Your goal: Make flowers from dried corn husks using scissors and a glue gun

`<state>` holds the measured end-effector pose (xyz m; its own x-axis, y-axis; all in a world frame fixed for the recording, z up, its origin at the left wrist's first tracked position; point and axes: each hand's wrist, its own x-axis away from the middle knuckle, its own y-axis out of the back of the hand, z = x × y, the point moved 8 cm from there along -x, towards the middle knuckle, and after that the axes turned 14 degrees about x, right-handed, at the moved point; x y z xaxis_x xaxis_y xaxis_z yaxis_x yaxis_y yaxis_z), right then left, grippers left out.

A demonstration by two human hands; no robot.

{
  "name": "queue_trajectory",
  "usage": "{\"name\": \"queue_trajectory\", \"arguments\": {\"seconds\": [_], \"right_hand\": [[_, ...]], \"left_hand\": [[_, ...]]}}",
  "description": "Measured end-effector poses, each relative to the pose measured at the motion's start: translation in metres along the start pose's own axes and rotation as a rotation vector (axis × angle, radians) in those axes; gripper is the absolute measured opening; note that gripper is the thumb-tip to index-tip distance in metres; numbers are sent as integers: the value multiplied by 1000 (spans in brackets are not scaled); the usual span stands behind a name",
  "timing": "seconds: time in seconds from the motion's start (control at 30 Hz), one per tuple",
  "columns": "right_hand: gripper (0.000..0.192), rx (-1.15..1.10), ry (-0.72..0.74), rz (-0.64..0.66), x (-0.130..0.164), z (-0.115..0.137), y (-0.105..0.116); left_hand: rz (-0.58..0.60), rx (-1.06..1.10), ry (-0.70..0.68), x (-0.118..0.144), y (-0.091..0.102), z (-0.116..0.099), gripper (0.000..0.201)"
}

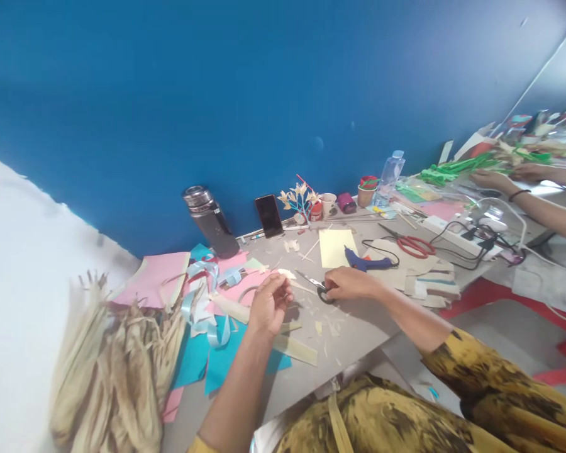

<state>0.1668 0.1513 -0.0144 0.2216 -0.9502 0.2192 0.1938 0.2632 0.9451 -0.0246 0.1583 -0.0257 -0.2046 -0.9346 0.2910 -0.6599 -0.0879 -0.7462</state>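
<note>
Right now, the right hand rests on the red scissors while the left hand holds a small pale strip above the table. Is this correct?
Not quite. The right hand rests on small black-handled scissors; the red scissors lie untouched farther away. The left hand does hold a pale strip, as the head view shows.

No legible text — none anywhere
</note>
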Motion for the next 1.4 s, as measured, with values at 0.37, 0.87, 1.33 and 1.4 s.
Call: {"name": "queue_trajectory", "arguments": {"seconds": [0.37, 0.87, 1.33, 1.4], "right_hand": [[32, -1044, 99, -264, 8, 52, 10], [30, -1468, 298, 128, 22, 49, -6], [35, -1580, 194, 67, 26, 58, -17], [36, -1652, 218, 135, 26, 58, -22]], "left_hand": [[29, -79, 30, 20, -18, 18, 32], [216, 58, 266, 34, -35, 51, 31], [204, -48, 223, 46, -33, 50, 31], [176, -14, 252, 47, -32, 51, 32]]}}
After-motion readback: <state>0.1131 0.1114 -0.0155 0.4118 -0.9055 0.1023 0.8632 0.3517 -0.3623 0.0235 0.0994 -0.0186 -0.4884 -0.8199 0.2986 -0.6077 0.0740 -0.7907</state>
